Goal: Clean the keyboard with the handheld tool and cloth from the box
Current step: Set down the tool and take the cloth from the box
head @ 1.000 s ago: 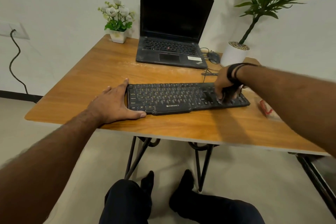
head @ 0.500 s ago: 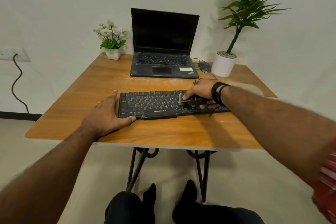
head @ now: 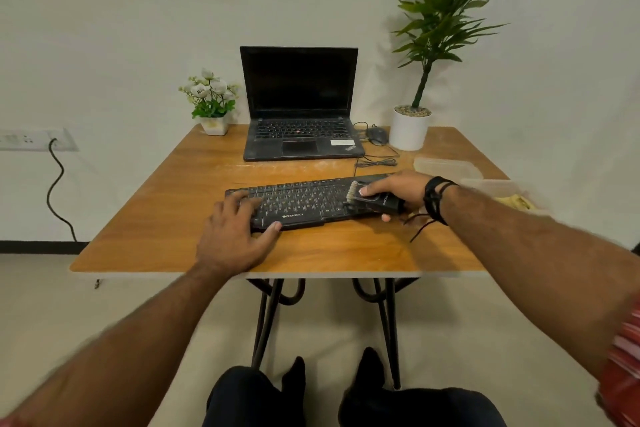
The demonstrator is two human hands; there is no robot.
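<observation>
A black keyboard (head: 304, 201) lies across the middle of the wooden table (head: 194, 191). My left hand (head: 235, 236) rests flat on its left end, fingers spread over the keys and thumb along the front edge. My right hand (head: 398, 192) grips a black handheld cleaning tool (head: 375, 202) over the keyboard's right part; the tool's pale bristle head (head: 351, 191) points left onto the keys. A clear plastic box (head: 502, 191) at the right table edge holds a yellow cloth (head: 516, 202).
An open black laptop (head: 301, 114) stands behind the keyboard, with a mouse (head: 377, 135) and cables beside it. A white pot with a tall plant (head: 410, 128) and a small flower pot (head: 214, 125) sit at the back corners. A clear lid (head: 446, 165) lies right.
My right hand has turned the tool so its bristles face left, and brushes toward the keyboard's middle. My left hand slid further onto the left keys. The view has pulled back.
</observation>
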